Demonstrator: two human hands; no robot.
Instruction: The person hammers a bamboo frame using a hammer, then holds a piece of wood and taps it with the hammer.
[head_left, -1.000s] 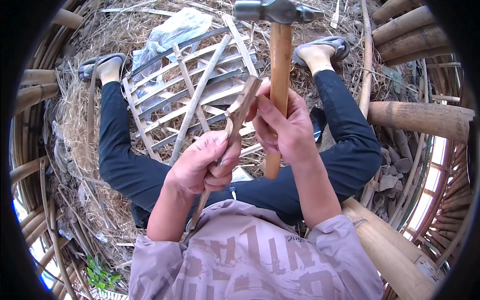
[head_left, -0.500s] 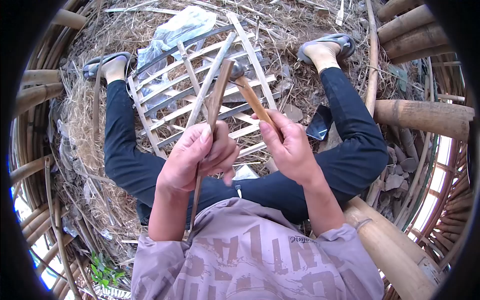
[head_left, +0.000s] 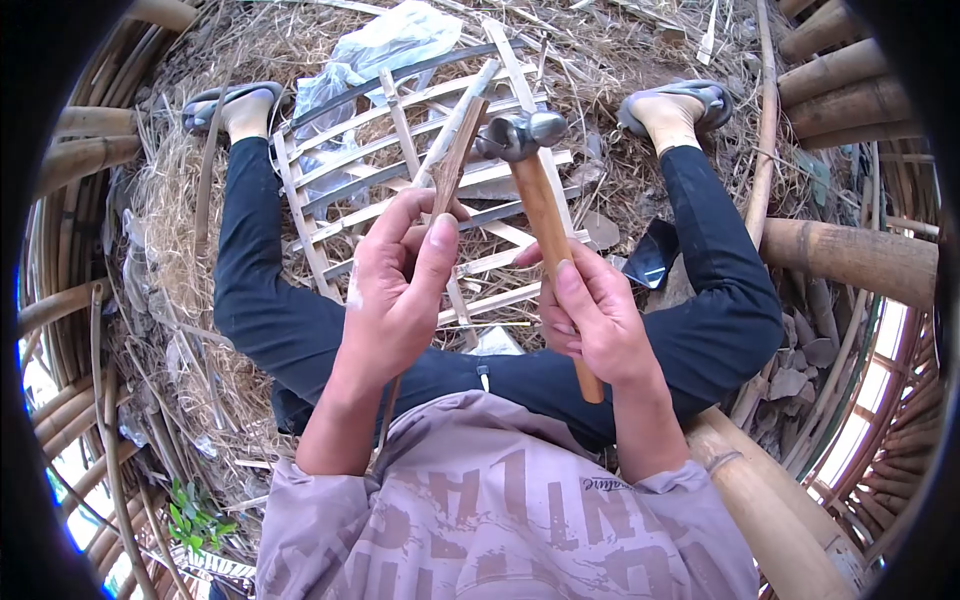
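Note:
My left hand (head_left: 395, 290) pinches a thin brown wooden strip (head_left: 459, 150) between thumb and fingers near its upper end; the strip's lower part runs down behind the wrist. My right hand (head_left: 602, 318) is closed around the wooden handle of a hammer (head_left: 541, 205). Its rounded metal head points up, just right of the strip's top. In this view the hammer head and the strip look close, but I cannot tell if they touch. Beyond both hands, a lattice of pale and grey slats (head_left: 401, 125) lies on the ground between my legs.
Crumpled clear plastic (head_left: 385, 45) lies at the lattice's far edge. A dark phone (head_left: 652, 255) rests by my right knee. Thick bamboo poles (head_left: 850, 258) stick in from the right, and another bamboo pole (head_left: 770, 490) lies beside my right hip. Straw (head_left: 175, 220) covers the ground.
The hammer has swung more upright and its head has shifted right, out from behind the strip. My left hand has turned and moved up along the strip. The view has shifted slightly.

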